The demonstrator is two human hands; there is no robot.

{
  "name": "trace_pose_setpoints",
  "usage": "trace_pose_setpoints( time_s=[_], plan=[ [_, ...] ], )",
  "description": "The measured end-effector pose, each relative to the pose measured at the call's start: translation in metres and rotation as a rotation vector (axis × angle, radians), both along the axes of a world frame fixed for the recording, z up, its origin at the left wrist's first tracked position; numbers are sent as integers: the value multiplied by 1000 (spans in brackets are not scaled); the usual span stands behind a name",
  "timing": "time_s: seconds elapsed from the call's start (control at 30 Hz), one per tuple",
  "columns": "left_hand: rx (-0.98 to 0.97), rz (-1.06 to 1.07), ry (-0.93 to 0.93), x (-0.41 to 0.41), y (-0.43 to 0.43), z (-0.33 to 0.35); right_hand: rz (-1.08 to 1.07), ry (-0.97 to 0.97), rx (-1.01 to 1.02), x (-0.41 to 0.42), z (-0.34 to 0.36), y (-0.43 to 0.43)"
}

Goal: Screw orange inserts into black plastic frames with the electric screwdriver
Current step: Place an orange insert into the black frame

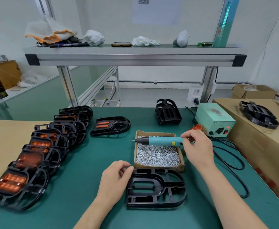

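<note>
My right hand pinches one screwdriver, one screw box beneath it. My left hand, relaxed and holding nothing, touches one bare frame.

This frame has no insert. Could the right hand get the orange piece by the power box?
Probably not yet: the orange piece lies just behind the right hand with nothing between, but its fingers hold the electric screwdriver.

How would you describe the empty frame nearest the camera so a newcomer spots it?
On the green table, find the cardboard screw box. The frame lies flat just nearer the person, by the left hand. Unlike the row at left, it holds no orange insert.
</note>
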State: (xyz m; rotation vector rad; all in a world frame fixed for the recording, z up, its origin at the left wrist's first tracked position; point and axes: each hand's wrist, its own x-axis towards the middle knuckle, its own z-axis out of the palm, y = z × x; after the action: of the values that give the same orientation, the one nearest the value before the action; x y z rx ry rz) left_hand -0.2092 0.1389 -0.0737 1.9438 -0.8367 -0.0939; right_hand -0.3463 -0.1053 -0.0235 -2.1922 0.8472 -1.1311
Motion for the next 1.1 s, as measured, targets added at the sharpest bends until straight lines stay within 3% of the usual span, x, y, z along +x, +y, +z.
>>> trace_pose_setpoints(
  time_s=[0.3,0.53,0.63,0.83,1.1],
  plan=[
    [-1,11,12,3,-2,-3,-100,277,60,19,13,-69],
    [6,17,16,5,-2,-6,-201,869,-45,40,22,-107],
    [6,18,12,4,-2,-7,-207,1038,-93,48,23,-110],
    [3,13,4,6,-2,-4,-149,1109,4,51,20,-112],
    [0,9,7,6,-1,-7,-232,972,45,48,18,-110]
  ],
)
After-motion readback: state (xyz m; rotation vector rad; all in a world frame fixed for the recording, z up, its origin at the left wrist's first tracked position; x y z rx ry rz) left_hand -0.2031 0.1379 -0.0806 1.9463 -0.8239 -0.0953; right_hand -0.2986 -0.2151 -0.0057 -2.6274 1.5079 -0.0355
